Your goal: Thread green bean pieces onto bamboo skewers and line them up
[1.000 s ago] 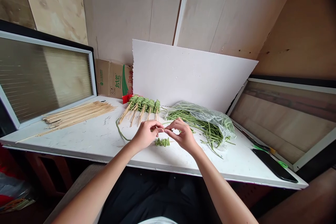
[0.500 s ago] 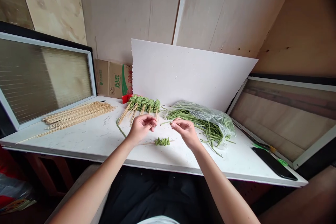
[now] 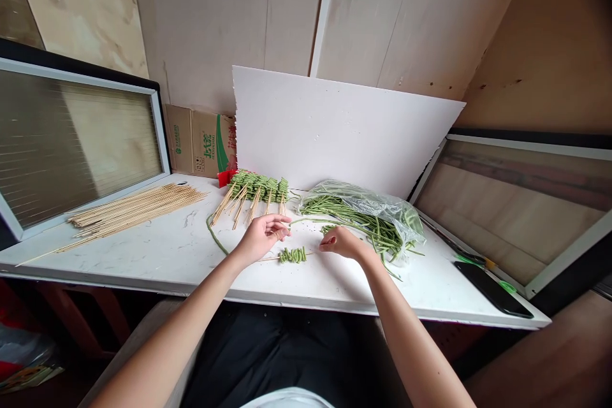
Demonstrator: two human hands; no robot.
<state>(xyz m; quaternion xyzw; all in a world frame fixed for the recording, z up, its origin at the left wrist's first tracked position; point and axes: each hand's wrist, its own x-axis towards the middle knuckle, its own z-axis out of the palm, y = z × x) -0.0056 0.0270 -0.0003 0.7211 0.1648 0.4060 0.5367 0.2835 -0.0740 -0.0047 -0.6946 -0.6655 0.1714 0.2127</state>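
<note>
My left hand (image 3: 264,236) has its thumb and fingers closed at the near end of a long green bean (image 3: 313,220). From there the bean arcs right, passing behind my right hand (image 3: 343,243). That hand is lowered close to the tabletop, fingers bent together and pointing left; whatever lies in them is hidden. Between the hands a wooden skewer with folded green bean (image 3: 292,255) threaded on it lies on the table, its tip near my right fingertips. Another bean (image 3: 217,237) curves across the table beside my left wrist.
Finished bean skewers (image 3: 258,186) are stacked at the back, left of a plastic bag of long beans (image 3: 368,210). Bare skewers (image 3: 138,207) lie on the left of the white table (image 3: 191,268). A black phone (image 3: 492,289) rests at the right edge; a white board (image 3: 344,131) stands behind.
My right hand has moved down and slightly right, toward the skewer's tip. More of the long bean now shows, stretching right from my left hand. The view has shifted a little.
</note>
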